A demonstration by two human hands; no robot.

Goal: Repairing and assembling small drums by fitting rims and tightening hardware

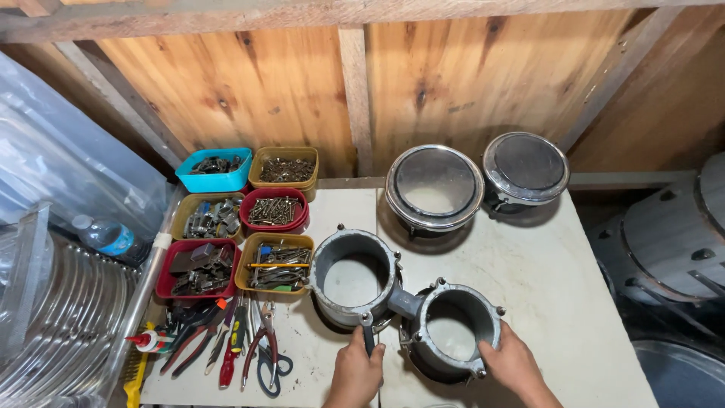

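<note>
The left hand (355,372) is seen closed around the handle of a wrench (368,332), whose head is set at the near rim of the left shell of a grey double drum frame (408,302). The right hand (513,364) is closed over the near right rim of the right shell, fingers curled on the edge. Both wrists are cut off by the lower border, and the lower part of the wrench handle is hidden within the left fist. Whether the wrench head is engaged on a lug cannot be made out.

The frame lies near the front of a pale table (559,287), between the hands. It is formed of two open metal rings joined by a short bridge, with small lugs spaced about each rim; the table surface is seen through both openings. The right shell stands close to the front edge. Open table surface is noted to the right of the frame and between it and two skinned drums (434,187) set against the wooden wall (249,91) at the back.

To the left, the room is taken up by trays of screws and fittings (245,227), with pliers and screwdrivers (234,344) laid in front of them. Beyond the left edge, a water bottle (106,236) is partly covered by clear plastic sheeting (53,151). At the right border, large drum shells (672,234) are only partly in view.
</note>
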